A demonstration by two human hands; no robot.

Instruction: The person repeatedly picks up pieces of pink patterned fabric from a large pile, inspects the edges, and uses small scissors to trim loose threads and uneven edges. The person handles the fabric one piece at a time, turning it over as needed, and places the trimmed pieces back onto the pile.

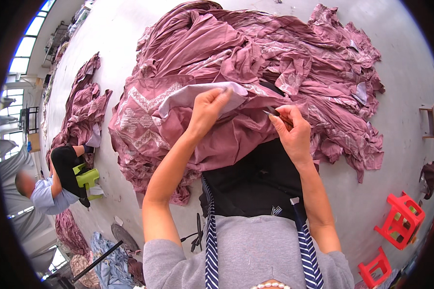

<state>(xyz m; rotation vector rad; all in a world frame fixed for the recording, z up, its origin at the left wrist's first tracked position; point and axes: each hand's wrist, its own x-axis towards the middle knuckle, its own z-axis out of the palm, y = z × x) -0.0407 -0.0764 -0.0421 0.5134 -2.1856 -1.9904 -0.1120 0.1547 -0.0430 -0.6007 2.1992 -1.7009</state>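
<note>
A large heap of dusty-pink cloth with white zigzag patterns spreads in front of me and partly over my lap. My left hand is closed on a fold of it, pinching the pale lilac underside between thumb and fingers. Just to the right, my right hand is closed around small thread snips. Their pointed metal tips show past the thumb and face the cloth. Most of the snips' handle is hidden in the palm.
At the left, another person sits on a green stool beside a smaller pink cloth pile. Red plastic stools stand at the lower right. Blue cloth and a black pole are at the lower left.
</note>
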